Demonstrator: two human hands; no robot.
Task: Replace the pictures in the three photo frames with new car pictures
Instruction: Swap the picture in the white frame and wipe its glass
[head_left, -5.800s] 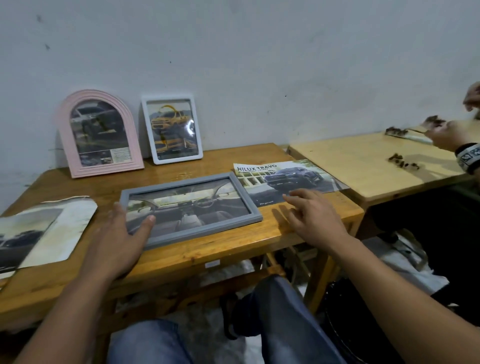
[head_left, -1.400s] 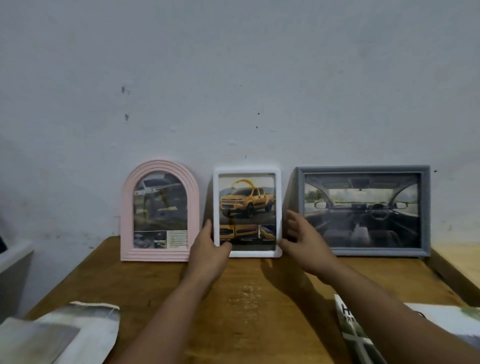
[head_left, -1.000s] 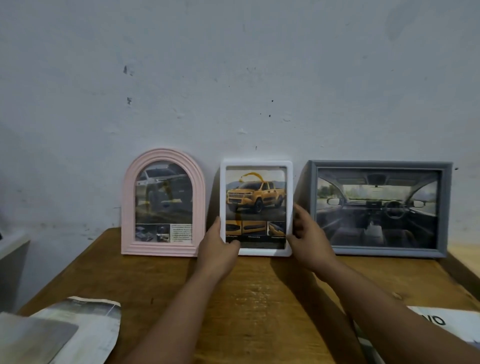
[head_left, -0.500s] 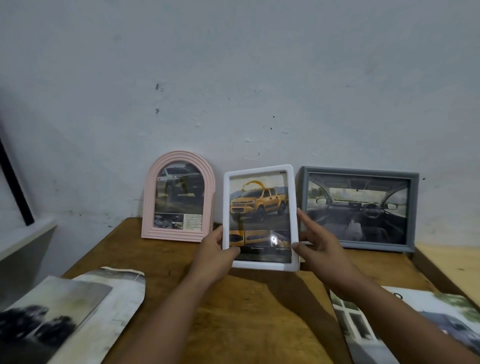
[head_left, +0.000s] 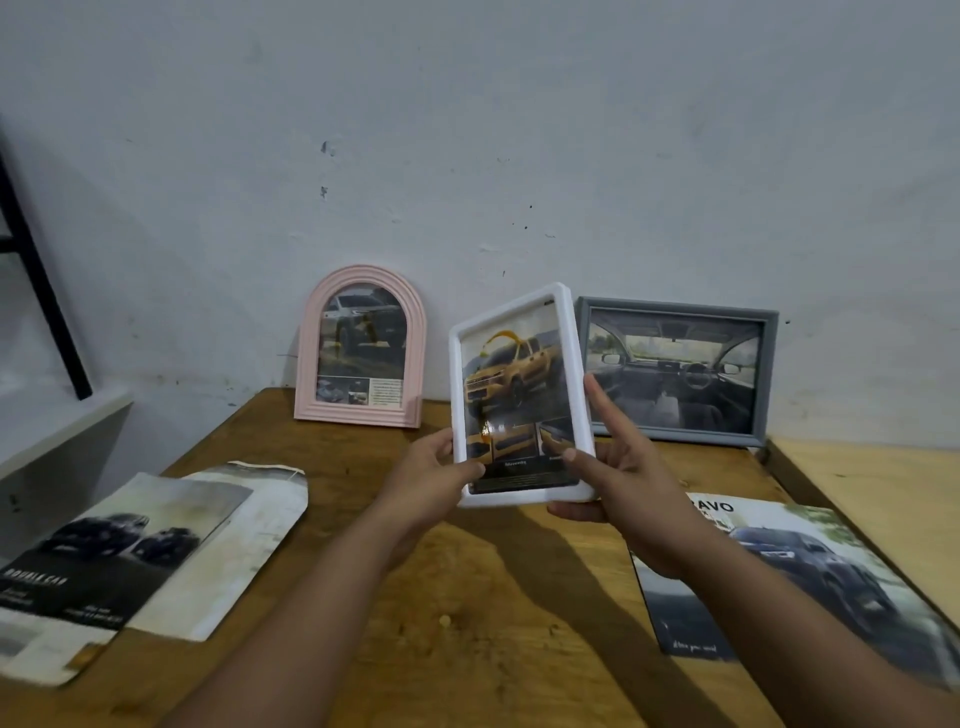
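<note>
A: White plastic is what we hold now: the white frame (head_left: 521, 395) is off the wooden table (head_left: 467, 597), tilted, with its yellow pickup picture (head_left: 511, 376) facing us.

B: And our grip? Our left hand (head_left: 431, 486) pinches the lower left corner, thumb on the front rim. Our right hand (head_left: 618, 467) holds the lower right edge, thumb across the front, forefinger stretched up along the side. The fingers behind the frame are hidden from us.

A: The other two frames lean against the wall: the pink arched frame (head_left: 360, 347) to the left, the grey frame (head_left: 675, 371) with the dashboard view to the right. The white one is in the air between them and nearer to us.

B: So we judge that this is the start of the swap for the white frame: it is lifted, but its back is not yet opened.

A: Next we need to turn it face down and find the backing clips, which we cannot see from here. A loose pane could slip out when we tip it, so both hands should support it.

B: Then we choose a sheet. One car brochure (head_left: 810, 582) lies at our right, and other printed sheets (head_left: 130, 551) at our left.
</note>
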